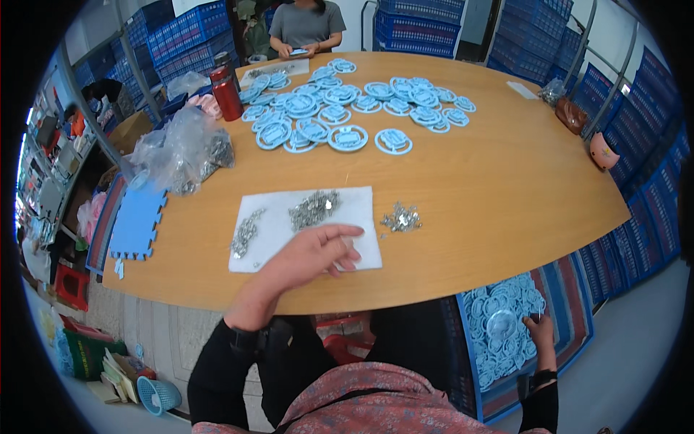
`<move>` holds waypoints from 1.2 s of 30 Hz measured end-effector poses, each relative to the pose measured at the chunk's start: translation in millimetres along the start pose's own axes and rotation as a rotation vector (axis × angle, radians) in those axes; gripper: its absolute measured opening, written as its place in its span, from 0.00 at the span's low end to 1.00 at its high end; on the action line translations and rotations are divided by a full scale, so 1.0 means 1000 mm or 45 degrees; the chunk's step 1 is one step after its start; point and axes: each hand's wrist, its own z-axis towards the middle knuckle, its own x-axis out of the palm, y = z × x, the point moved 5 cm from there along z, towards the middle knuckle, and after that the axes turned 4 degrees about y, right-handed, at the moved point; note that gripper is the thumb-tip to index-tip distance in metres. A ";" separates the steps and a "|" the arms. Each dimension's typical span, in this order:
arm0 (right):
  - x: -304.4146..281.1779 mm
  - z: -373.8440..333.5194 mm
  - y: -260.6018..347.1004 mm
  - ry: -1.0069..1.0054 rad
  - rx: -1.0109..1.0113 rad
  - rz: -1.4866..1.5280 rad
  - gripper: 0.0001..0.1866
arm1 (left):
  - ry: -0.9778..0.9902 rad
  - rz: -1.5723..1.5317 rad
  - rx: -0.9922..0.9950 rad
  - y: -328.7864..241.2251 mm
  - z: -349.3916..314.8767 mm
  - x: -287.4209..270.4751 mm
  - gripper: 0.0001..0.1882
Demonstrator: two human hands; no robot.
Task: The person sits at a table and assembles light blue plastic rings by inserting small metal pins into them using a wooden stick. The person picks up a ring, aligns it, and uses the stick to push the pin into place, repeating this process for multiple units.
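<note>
My left hand (pixel 318 254) hovers over a white cloth (pixel 354 249) on the table, fingers apart and pointing right, with nothing visible in it. On the cloth lie a heap of small silvery metal pieces (pixel 312 208) and a looser strip of the same pieces (pixel 246 233). Another small pile of metal pieces (pixel 403 218) rests on the bare wood to the right. Down at my right side, my right hand (pixel 541 334) is closed at the right edge of a heap of light-blue round plastic pieces (pixel 499 325) in a crate. What its fingers hold is unclear; something dark shows at the fingertips.
Many light-blue round pieces (pixel 348 137) spread across the table's far half. Plastic bags (pixel 181 148), a red bottle (pixel 226 94) and a blue foam mat (pixel 137 220) are at the left. Across the table stands a person (pixel 307 29). Blue crates (pixel 419 29) are stacked around.
</note>
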 end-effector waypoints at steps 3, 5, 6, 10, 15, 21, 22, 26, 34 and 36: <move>0.014 0.014 0.022 -0.183 -0.118 0.222 0.13 | -0.282 0.427 0.088 -0.011 0.058 -0.051 0.21; 0.026 0.009 0.072 -0.279 -0.353 0.295 0.12 | -0.511 0.894 0.072 -0.030 0.094 -0.076 0.20; 0.033 0.002 0.113 -0.279 -0.353 0.327 0.11 | -0.565 1.096 0.179 -0.032 0.113 -0.089 0.20; 0.041 -0.008 0.199 -0.185 -0.592 0.186 0.08 | -0.728 1.588 0.516 -0.012 0.185 -0.119 0.19; 0.034 -0.040 0.268 -0.348 -0.828 0.140 0.06 | -0.567 1.851 0.303 -0.010 0.234 -0.121 0.13; 0.039 -0.061 0.298 -0.229 -0.957 0.285 0.09 | -0.869 1.489 0.481 -0.048 0.192 -0.125 0.13; 0.045 -0.062 0.303 -0.147 -0.949 0.351 0.11 | -0.920 1.364 0.553 -0.055 0.177 -0.126 0.13; 0.074 -0.077 0.334 0.162 -0.942 0.523 0.14 | -0.867 0.654 0.510 -0.064 0.097 -0.101 0.15; 0.155 -0.128 0.414 0.921 -0.616 0.908 0.14 | -0.419 -0.556 0.034 0.022 -0.033 -0.003 0.16; 0.171 -0.138 0.421 1.080 -0.538 0.927 0.14 | -0.388 -0.638 0.002 0.037 -0.045 0.012 0.16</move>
